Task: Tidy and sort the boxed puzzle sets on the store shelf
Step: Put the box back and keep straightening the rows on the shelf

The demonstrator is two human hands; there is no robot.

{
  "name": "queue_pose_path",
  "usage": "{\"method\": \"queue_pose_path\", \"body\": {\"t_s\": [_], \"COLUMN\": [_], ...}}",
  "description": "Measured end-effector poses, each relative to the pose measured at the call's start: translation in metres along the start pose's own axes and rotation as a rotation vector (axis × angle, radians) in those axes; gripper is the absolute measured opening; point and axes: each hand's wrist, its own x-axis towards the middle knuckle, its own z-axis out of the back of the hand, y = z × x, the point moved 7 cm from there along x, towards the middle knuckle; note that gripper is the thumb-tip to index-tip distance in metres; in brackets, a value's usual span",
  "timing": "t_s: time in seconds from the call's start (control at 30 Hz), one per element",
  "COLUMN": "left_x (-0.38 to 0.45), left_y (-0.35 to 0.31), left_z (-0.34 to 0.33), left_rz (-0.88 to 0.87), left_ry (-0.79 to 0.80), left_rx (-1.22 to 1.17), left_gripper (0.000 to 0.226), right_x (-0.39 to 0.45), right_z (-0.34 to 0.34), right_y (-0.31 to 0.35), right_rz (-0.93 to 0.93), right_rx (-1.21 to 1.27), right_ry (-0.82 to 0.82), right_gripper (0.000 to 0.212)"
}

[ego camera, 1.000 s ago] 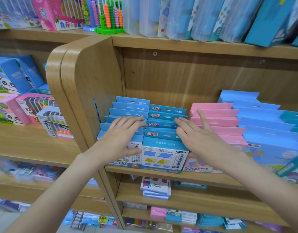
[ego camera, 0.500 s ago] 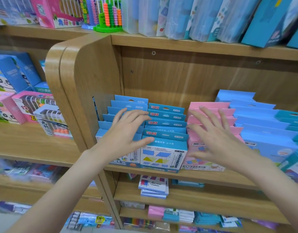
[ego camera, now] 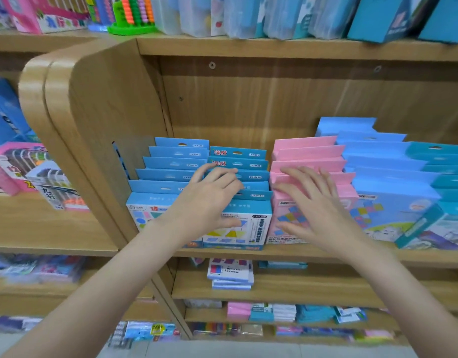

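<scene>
Rows of boxed puzzle sets stand front to back on a wooden shelf (ego camera: 326,254). From the left: a blue row (ego camera: 171,164), a second blue row (ego camera: 248,161) with red lettering on its tabs, a pink row (ego camera: 308,151), and a light blue row (ego camera: 377,156). My left hand (ego camera: 212,197) lies with straight fingers on the tops of the second blue row, its thumb against the front box. My right hand (ego camera: 315,205) rests flat with spread fingers on the pink row's front boxes. Neither hand holds a box.
A teal row (ego camera: 444,171) leans at the far right. The curved side panel (ego camera: 93,130) bounds the rows on the left. Toy boxes (ego camera: 29,166) fill the neighbouring shelf, an abacus (ego camera: 132,14) and clear cases stand above, and small packs (ego camera: 230,275) lie below.
My left hand has shifted right from the first blue row onto the second. My right hand has moved right from the second blue row onto the pink row.
</scene>
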Motion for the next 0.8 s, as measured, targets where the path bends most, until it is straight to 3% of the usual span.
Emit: {"method": "queue_pose_path", "body": {"t_s": [0.13, 0.23, 0.33, 0.5, 0.8], "left_x": [-0.002, -0.003, -0.005, -0.007, -0.014], "left_y": [0.001, 0.001, 0.0, 0.001, 0.0], "left_z": [0.001, 0.0, -0.001, -0.005, -0.004], "left_rz": [0.027, 0.049, 0.062, 0.097, 0.21], "left_ry": [-0.065, -0.082, -0.086, -0.039, 0.017], "left_rx": [0.027, 0.042, 0.021, 0.001, 0.021], "left_gripper": [0.059, 0.06, 0.059, 0.056, 0.053], "right_x": [-0.003, -0.004, 0.001, 0.013, 0.012], "right_z": [0.022, 0.032, 0.027, 0.021, 0.019], "right_y": [-0.029, -0.063, -0.068, -0.062, -0.059], "right_rz": [-0.086, -0.178, -0.099, 0.04, 0.116], "right_rx": [0.116, -0.014, -0.103, -0.174, -0.13], "right_ry": [-0.021, 0.207, 0.309, 0.296, 0.318], "right_gripper": [0.082, 0.098, 0.096, 0.091, 0.084]}}
